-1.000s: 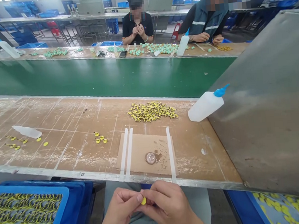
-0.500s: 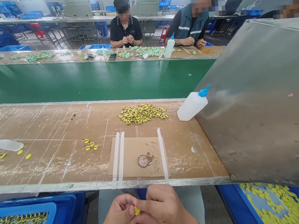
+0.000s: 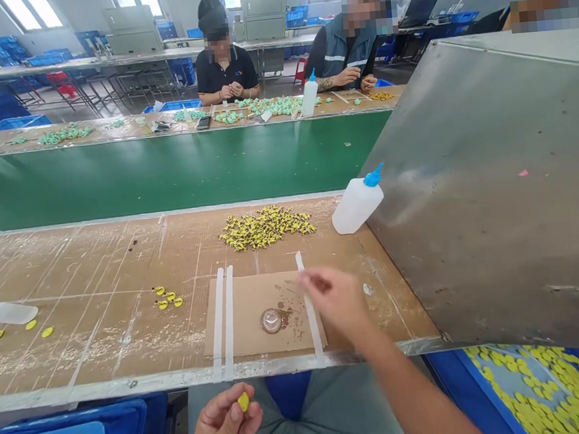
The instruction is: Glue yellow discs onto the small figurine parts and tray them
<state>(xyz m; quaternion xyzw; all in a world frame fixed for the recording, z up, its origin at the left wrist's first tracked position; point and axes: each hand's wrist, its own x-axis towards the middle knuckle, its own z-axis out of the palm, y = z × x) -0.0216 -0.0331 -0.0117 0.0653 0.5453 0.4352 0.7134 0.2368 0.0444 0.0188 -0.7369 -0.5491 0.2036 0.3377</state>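
My left hand (image 3: pixel 225 424) is over my lap, below the table edge, pinching a small yellow disc-like piece (image 3: pixel 243 401) between thumb and fingers. My right hand (image 3: pixel 337 299) is above the right tape strip of a cardboard mat (image 3: pixel 248 294). Its fingers are curled but blurred, so I cannot tell whether they hold anything. A small round clear dish (image 3: pixel 270 321) sits on the mat, with wet spots beside it. Behind the mat lies a pile of small yellow-and-black pieces (image 3: pixel 267 227). To its right, a white squeeze bottle (image 3: pixel 357 205) with a blue nozzle leans against a metal panel.
The metal panel (image 3: pixel 468 196) rises along the right side. Several yellow pieces (image 3: pixel 168 297) and a bottle lying down (image 3: pixel 6 313) are on the left. Blue trays stand below, one with yellow discs (image 3: pixel 538 384). Two people sit across the green belt (image 3: pixel 165 170).
My right hand has left my left hand and moved up and forward over the mat. My left hand keeps the yellow piece, slightly left of before. The camera view has shifted.
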